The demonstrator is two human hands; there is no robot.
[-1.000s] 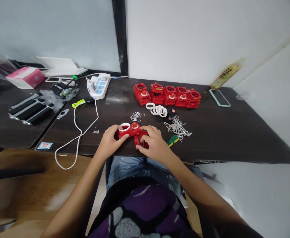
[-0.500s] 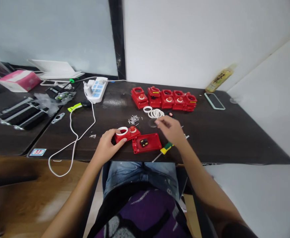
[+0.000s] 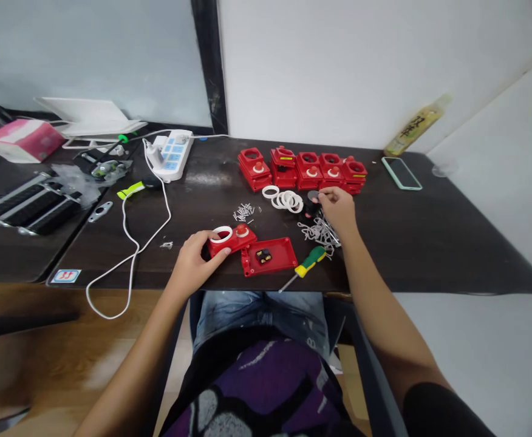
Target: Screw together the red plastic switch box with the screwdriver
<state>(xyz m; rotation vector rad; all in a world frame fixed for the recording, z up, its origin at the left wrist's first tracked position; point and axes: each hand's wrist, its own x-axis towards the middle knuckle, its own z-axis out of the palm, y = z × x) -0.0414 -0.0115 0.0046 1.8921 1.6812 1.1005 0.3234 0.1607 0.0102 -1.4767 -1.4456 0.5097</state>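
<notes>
My left hand (image 3: 197, 258) grips a red box cover (image 3: 233, 243) by its left end. A white ring (image 3: 221, 235) sits around the cover's round opening, with my fingers at its edge. Right of the cover lies the open red box base (image 3: 275, 258), a small black part (image 3: 263, 256) inside it. My right hand (image 3: 339, 209) pinches a round dark disc (image 3: 313, 195) above some black parts with red spots. Several loose white rings (image 3: 287, 200) lie just left of that hand. A green and yellow screwdriver (image 3: 310, 261) rests beside the base.
Assembled red boxes (image 3: 309, 171) stand in a row at the back. Small screws (image 3: 244, 211) and a heap of metal pieces (image 3: 319, 232) lie on the table. A phone (image 3: 401, 173) and bottle (image 3: 416, 126) are at right; a power strip (image 3: 175, 156) and white cable (image 3: 133, 243) at left.
My right hand has moved away and to the right, from near a clear disc to the black parts beside the white rings. The metal heap is now uncovered. My left hand keeps its grip.
</notes>
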